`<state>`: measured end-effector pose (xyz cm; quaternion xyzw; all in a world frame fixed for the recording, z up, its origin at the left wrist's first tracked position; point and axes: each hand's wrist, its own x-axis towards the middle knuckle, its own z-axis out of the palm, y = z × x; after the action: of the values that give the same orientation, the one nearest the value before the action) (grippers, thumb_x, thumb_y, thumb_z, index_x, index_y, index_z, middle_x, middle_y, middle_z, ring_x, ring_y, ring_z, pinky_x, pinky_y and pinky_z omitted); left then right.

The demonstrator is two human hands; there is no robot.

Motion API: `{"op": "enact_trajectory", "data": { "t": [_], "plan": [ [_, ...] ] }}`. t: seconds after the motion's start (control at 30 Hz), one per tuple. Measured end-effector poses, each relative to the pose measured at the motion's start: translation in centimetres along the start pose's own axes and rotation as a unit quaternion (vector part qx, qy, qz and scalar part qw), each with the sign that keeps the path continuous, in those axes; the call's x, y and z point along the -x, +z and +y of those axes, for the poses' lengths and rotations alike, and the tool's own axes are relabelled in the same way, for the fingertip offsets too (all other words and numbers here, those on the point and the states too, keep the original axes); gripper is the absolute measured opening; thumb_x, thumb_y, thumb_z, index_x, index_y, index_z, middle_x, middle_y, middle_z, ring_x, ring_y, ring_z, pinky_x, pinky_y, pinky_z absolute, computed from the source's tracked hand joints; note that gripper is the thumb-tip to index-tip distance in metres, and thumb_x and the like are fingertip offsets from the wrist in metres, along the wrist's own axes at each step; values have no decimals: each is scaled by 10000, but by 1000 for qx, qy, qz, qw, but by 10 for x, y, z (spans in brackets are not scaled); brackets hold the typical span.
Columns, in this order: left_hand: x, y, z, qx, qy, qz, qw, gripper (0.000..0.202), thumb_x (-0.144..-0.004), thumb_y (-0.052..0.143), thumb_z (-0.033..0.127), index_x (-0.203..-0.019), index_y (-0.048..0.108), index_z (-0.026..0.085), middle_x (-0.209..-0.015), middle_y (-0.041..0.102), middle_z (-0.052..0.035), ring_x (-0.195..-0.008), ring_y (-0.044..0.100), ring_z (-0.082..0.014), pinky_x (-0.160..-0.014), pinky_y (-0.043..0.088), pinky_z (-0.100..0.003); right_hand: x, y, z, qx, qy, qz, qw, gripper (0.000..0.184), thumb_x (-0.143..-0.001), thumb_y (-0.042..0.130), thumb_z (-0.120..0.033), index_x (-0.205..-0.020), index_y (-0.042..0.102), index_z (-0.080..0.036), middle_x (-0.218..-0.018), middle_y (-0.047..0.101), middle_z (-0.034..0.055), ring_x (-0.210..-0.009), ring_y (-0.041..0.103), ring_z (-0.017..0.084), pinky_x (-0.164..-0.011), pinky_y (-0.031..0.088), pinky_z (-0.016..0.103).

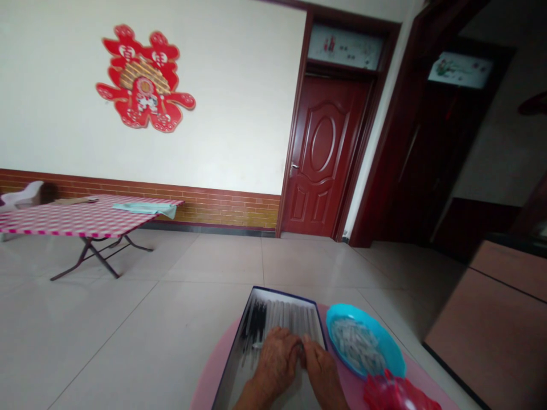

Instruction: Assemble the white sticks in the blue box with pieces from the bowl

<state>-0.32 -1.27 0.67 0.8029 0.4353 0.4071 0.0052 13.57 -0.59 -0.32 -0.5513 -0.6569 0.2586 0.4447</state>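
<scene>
Two hands: the left hand (276, 364) and the right hand (322, 376) are bare and almost touching, low in the view.
Left hand: curled inward, its fingers (290, 341) lying over the rows in the open box (277, 299); whether it holds anything cannot be told.
Right hand: narrowly closed, its fingertips (305, 345) meeting the left hand's fingers; a small pale item may sit between them, but it is too small and hidden to say.
Work in hand: both hands are busy at one spot among the box's contents, at its near middle.
Box contents: black pens (256, 324) lie in a bunch along the left side, with clear slender tubes (294, 316) in rows beside them.
Just right of the box: a turquoise plastic dish (387, 344) holds a heap of small clear pieces (354, 344).
Nearby: a red plastic item (395, 393) sits at the lower edge, just beyond the right hand.
Under these: a round pink tabletop (213, 381) bears the box and the dish.
Farther off: a folding table with a pink checked cloth (85, 219) stands by the wall, a pale green cloth (147, 209) on it.
</scene>
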Motion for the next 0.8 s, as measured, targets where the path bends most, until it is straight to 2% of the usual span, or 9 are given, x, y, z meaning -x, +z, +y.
{"op": "enact_trajectory", "data": {
  "t": [0.1, 0.23, 0.4, 0.53, 0.6, 0.8],
  "plan": [
    [0, 0, -2, -2, -16, -2, 1000, 218, -847, 420, 135, -777, 619, 189, -724, 619, -51, -720, 564, -195, -718, 431, -322, 1, 1, -2, -9, -8, 30, 999, 342, -792, 456, -540, -707, 600, -242, -771, 674, 86, -773, 618, 244, -715, 483, 347],
    [-1, -1, -1, -4, -12, -3, 1000, 222, -847, 419, 135, -813, 633, 185, -745, 625, -56, -745, 566, -200, -730, 431, -327, 4, 1, -8, -15, -3, 22, 1000, 312, -840, 372, -454, -713, 556, -236, -725, 642, 54, -710, 608, 210, -670, 480, 319],
    [-1, -2, 2, -3, -6, -20, 1000, 196, -839, 442, 138, -784, 622, 194, -737, 620, -47, -741, 560, -196, -728, 426, -324, 2, 0, -6, 16, 16, 12, 1000, 371, -809, 350, -492, -613, 539, -240, -643, 628, 56, -623, 586, 213, -612, 464, 327],
    [0, -2, 1, 1, -10, -12, 1000, 215, -849, 423, 140, -772, 617, 190, -723, 617, -50, -724, 560, -196, -718, 424, -324, 2, 2, -5, -17, 13, 22, 1000, 371, -815, 349, -494, -697, 588, -236, -751, 677, 90, -711, 618, 226, -672, 479, 328],
    [1, 0, -1, 4, -14, -7, 1000, 222, -853, 415, 139, -796, 624, 188, -734, 624, -55, -730, 564, -198, -722, 424, -326, 2, 3, -6, -25, 5, 35, 999, 329, -815, 370, -476, -694, 566, -241, -745, 668, 78, -717, 616, 221, -674, 477, 320],
    [4, 4, -2, -2, -10, -21, 1000, 204, -850, 428, 145, -808, 623, 188, -758, 632, -56, -757, 568, -203, -747, 422, -337, 4, 1, -7, -6, 8, 12, 1000, 272, -815, 379, -416, -670, 525, -239, -671, 628, 34, -653, 601, 194, -615, 462, 295]
  ]
}}
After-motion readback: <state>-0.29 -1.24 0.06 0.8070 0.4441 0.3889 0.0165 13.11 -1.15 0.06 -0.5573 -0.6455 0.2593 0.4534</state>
